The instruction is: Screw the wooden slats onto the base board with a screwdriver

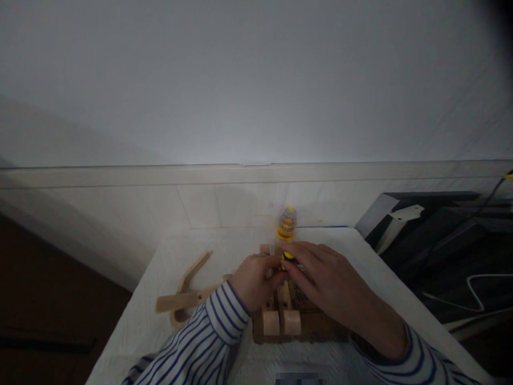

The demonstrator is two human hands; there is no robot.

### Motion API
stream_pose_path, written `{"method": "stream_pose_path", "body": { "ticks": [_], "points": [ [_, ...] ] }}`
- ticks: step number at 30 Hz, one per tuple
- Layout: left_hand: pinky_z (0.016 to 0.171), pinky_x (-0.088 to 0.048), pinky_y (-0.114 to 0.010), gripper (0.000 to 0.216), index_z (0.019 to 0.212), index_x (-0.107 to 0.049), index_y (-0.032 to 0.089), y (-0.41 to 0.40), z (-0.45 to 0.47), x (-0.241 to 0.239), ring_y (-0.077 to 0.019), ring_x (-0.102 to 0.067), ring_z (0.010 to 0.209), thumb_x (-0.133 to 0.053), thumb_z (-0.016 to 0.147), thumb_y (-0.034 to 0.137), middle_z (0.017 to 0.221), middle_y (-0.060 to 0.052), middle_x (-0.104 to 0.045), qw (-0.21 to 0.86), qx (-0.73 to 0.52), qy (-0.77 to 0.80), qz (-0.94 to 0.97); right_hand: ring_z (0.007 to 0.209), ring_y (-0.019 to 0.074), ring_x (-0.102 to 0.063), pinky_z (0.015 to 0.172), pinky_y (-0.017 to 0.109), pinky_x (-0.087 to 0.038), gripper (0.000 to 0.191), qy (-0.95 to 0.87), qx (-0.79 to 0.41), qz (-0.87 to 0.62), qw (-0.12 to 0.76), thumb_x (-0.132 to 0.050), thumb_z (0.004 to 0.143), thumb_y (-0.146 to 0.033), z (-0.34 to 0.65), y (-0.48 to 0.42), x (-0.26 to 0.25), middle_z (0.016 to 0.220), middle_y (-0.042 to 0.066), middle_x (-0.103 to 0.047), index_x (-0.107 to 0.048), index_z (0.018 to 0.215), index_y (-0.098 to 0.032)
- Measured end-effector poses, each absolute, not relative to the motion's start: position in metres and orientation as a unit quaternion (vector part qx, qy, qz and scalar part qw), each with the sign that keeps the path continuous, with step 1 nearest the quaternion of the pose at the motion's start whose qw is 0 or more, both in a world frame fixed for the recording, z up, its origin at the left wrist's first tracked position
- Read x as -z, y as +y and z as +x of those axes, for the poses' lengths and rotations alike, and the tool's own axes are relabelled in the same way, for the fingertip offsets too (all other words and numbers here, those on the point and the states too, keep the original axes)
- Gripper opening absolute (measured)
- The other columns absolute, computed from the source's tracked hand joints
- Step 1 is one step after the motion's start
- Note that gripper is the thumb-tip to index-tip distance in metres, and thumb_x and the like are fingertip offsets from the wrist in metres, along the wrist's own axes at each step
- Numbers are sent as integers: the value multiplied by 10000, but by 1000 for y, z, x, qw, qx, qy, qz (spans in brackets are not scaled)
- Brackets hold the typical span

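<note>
My right hand (326, 272) pinches a small screwdriver (287, 258) by its yellow and black handle; its tip is hidden. Close against it, my left hand (254, 278) has thumb and forefinger pressed together, and what they grip is hidden. Beneath both hands are light wooden parts (285, 299) with holes and rounded ends (292, 323). These rest on a dark brown board or box (306, 337) with printing on it, partly covered by my right hand.
Left of my hands, several loose wooden pieces (176, 303) lie on the white table (140, 337). A clear, yellow-based container (286, 224) stands at the back by the wall. Dark panels (449, 230) and a white cable (481, 291) are beyond the table's right edge.
</note>
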State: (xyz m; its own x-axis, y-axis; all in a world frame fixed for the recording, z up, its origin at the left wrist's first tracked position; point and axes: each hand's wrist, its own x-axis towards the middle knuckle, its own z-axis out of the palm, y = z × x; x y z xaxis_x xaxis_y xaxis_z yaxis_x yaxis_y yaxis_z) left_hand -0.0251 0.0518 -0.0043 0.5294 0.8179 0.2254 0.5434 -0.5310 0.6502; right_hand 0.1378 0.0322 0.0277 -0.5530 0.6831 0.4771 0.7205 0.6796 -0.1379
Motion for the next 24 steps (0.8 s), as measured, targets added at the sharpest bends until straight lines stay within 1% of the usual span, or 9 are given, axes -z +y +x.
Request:
{"method": "stream_pose_path", "body": {
  "ticks": [5, 11, 18, 24],
  "points": [
    [700, -445, -253, 148, 879, -628, 174, 52, -25, 6, -167, -592, 750, -513, 786, 179, 811, -33, -654, 261, -263, 404, 837, 920, 174, -543, 775, 359, -454, 238, -880, 28, -400, 255, -395, 875, -239, 137, 32, -28, 1047, 59, -595, -467, 1096, -188],
    [721, -443, -261, 149, 885, -623, 170, 53, -25, 7, -173, -591, 773, -509, 789, 175, 835, -38, -652, 265, -264, 398, 838, 902, 179, -546, 765, 354, -455, 234, -878, 29, -405, 255, -402, 871, -250, 137, 31, -27, 1029, 65, -597, -468, 1083, -173],
    [711, -448, -261, 157, 895, -621, 166, 52, -26, 7, -171, -592, 761, -508, 789, 191, 831, -42, -651, 264, -259, 401, 838, 890, 196, -551, 760, 375, -454, 230, -875, 25, -416, 246, -394, 874, -276, 136, 32, -27, 1011, 72, -602, -481, 1059, -171],
    [713, -447, -254, 164, 904, -622, 170, 51, -24, 8, -169, -598, 772, -546, 761, 193, 834, -33, -653, 258, -274, 407, 832, 900, 197, -547, 769, 373, -452, 232, -876, 17, -417, 243, -399, 873, -260, 135, 32, -29, 1019, 73, -597, -473, 1075, -173]
  ]
}}
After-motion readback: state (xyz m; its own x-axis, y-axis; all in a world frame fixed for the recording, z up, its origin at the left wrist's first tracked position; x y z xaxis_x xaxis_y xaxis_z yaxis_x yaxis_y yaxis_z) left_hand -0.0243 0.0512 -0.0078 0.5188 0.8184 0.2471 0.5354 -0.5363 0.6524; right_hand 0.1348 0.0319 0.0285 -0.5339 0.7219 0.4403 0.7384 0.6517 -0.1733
